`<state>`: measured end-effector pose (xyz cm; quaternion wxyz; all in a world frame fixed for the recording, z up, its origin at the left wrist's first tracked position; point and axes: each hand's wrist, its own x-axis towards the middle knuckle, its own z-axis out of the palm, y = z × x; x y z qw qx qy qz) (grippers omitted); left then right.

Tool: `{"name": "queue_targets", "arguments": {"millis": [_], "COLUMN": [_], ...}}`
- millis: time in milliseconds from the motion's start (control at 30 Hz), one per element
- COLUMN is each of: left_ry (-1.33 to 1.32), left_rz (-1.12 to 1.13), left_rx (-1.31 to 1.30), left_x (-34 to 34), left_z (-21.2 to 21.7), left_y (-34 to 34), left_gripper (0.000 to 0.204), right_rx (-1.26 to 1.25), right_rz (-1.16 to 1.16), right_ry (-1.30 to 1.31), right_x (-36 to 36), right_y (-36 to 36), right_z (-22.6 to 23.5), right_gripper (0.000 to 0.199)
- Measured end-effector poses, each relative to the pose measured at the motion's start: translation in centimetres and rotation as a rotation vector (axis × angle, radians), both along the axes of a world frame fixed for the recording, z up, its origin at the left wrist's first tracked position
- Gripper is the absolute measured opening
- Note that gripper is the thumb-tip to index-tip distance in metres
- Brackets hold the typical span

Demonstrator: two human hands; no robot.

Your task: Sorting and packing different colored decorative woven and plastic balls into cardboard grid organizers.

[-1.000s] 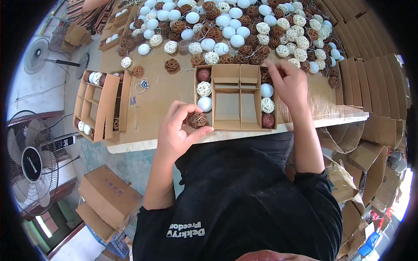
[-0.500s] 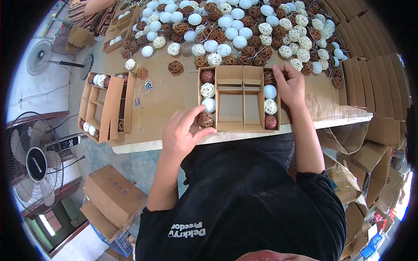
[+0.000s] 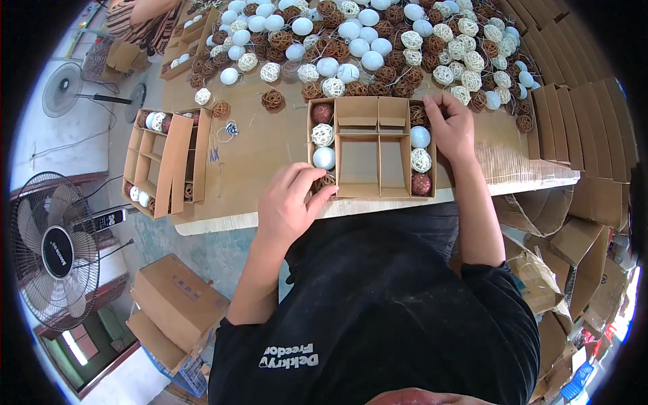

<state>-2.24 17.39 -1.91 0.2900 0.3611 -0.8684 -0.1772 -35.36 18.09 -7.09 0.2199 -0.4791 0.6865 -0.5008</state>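
Observation:
A divided cardboard box (image 3: 372, 100) lies at the table's front edge, with a column of balls down each side and bare middle compartments. Its left column holds a dark red glittery ball (image 3: 322, 113), a white wicker ball (image 3: 322, 135), a smooth white ball (image 3: 324, 158) and a brown wicker ball (image 3: 325, 181). My left hand (image 3: 287, 206) has thumb and fingers closed around this brown ball, partly hiding it. At the far right corner my right hand (image 3: 452, 128) grips the box wall, beside another brown wicker ball (image 3: 418, 116).
A large pile of white and brown balls (image 3: 358, 47) covers the table's far side. Another divided box (image 3: 154, 162) with balls stands at the left. Stacked cardboard trays (image 3: 594, 128) line the right. A fan (image 3: 57, 251) and an open carton (image 3: 177, 304) are at lower left.
My left fingers have moved from the smooth white ball onto the brown wicker ball at the near left corner. The box's near edge has shifted slightly away from me; my right hand stays at its corner.

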Motion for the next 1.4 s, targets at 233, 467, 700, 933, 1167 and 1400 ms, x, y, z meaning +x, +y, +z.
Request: {"name": "queue_targets", "arguments": {"millis": [233,467,700,933,1167,1400], "left_ry": [-0.033,-0.131,-0.131,-0.035,0.025,0.339], "left_rz": [0.075,0.031,-0.002,0.262,0.347,0.672], "left_rx": [0.013,-0.079,-0.138,0.406,0.408,0.326], "left_x": [-1.1,-1.4,-1.6,0.1,1.6,12.2], "left_z": [-0.1,0.1,0.2,-0.6,1.3,9.1], "left_y": [0.4,0.5,1.3,-0.6,-0.8,-2.4], "left_gripper": [0.016,0.011,0.016,0.028,0.014,0.014], "right_rx": [0.005,-0.006,-0.069,-0.058,-0.474,-0.422], "right_rz": [-0.013,-0.005,-0.014,0.018,-0.106,-0.113], "right_ry": [-0.023,-0.004,0.017,-0.053,-0.199,-0.129], "right_x": [0.2,-0.5,-0.3,0.0,-1.0,-1.4], "right_y": [-0.1,-0.2,0.0,-0.3,0.0,0.2], "right_z": [0.0,-0.9,-0.6,-0.4,-2.2,-2.0], "right_gripper": [0.026,0.027,0.028,0.029,0.008,0.008]}}
